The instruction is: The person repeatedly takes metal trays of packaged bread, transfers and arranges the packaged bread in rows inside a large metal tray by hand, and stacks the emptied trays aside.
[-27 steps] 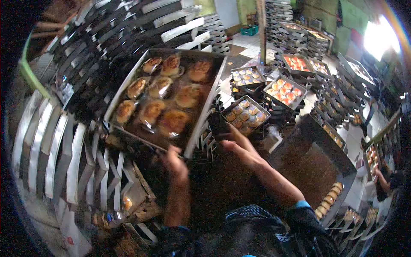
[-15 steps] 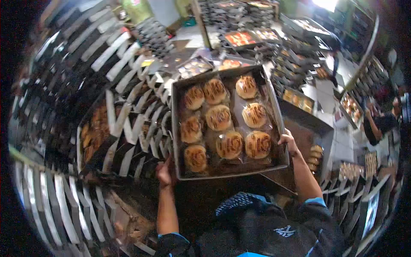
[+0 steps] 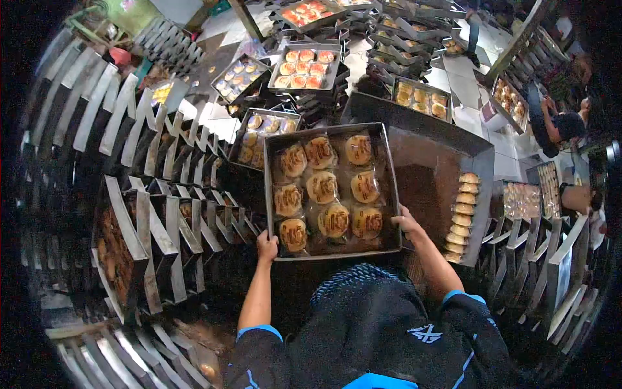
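A square metal baking tray [image 3: 337, 254] is held out in front of my body. Several round browned buns [image 3: 322, 187] in clear plastic wrap lie in rows in it, dark markings on their tops. My left hand [image 3: 267, 246] grips the tray's left wall near the close corner. On the opposite wall my right hand [image 3: 407, 222] has its thumb over the rim, and its other fingers are hidden below. Behind and to the right of the tray is a larger bin [image 3: 486, 170], with a row of buns [image 3: 462, 214] along its right wall.
Stacked trays [image 3: 165, 240] rise close on my left, and more stacked trays [image 3: 538, 253] stand at right. Ahead are trays of red-topped buns [image 3: 304, 68], pale buns [image 3: 241, 78] and yellow buns [image 3: 421, 100]. Another person [image 3: 562, 123] is at the far right.
My view has turned down and to the right, so the surroundings shift up and left. The tray remains in both hands and now looks less tilted and slightly smaller.
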A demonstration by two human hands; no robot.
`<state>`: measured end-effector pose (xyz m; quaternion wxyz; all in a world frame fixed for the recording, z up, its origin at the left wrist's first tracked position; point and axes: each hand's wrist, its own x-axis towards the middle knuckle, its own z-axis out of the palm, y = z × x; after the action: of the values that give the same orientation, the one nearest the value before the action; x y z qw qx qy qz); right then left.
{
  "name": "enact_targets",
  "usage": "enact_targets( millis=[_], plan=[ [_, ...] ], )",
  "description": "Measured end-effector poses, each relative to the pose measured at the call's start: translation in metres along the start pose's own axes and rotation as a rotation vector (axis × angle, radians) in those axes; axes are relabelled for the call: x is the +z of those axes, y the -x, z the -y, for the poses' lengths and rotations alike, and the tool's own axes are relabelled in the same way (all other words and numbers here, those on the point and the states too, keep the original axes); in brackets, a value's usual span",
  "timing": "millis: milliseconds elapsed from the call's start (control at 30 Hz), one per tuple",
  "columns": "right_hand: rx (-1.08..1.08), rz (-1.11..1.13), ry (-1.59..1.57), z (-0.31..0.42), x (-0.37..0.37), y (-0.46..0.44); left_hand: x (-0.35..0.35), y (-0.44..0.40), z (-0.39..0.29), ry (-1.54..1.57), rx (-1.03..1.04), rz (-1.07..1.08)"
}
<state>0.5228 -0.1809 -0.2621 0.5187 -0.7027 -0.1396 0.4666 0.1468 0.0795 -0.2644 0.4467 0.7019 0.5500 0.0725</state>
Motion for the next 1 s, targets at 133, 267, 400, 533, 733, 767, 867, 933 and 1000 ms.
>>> enact_targets(
  millis=[133,267,400,533,733,767,867,933,1000],
  plan=[
    [-0.331,-0.031,0.548,0.059,0.018,0.02,-0.005,0.012,-0.059,-0.207,0.512,-0.493],
    [-0.649,-0.218,0.617,0.11,0.119,-0.001,0.012,-0.01,-0.131,-0.112,0.361,-0.257],
    [-0.152,-0.195,0.83,0.074,0.189,-0.065,0.034,-0.039,-0.15,-0.124,-0.131,0.112],
    [-0.04,-0.238,0.647,0.102,0.194,-0.059,0.05,-0.062,-0.124,-0.073,-0.077,-0.025],
    [-0.127,-0.15,0.489,0.106,0.16,-0.02,0.051,-0.043,-0.108,0.355,0.181,0.016],
    [-0.072,-0.069,0.297,0.113,0.147,-0.012,0.037,-0.032,-0.123,0.484,0.193,0.017],
    [0.123,0.063,-0.477,0.12,0.119,0.005,0.006,-0.026,-0.136,0.628,0.167,0.025],
    [0.193,0.072,-0.653,0.124,0.129,-0.002,0.007,-0.04,-0.137,0.909,0.106,0.193],
    [0.185,0.162,-0.423,0.132,0.163,-0.026,0.013,-0.042,-0.16,0.906,0.163,0.185]
  ],
)
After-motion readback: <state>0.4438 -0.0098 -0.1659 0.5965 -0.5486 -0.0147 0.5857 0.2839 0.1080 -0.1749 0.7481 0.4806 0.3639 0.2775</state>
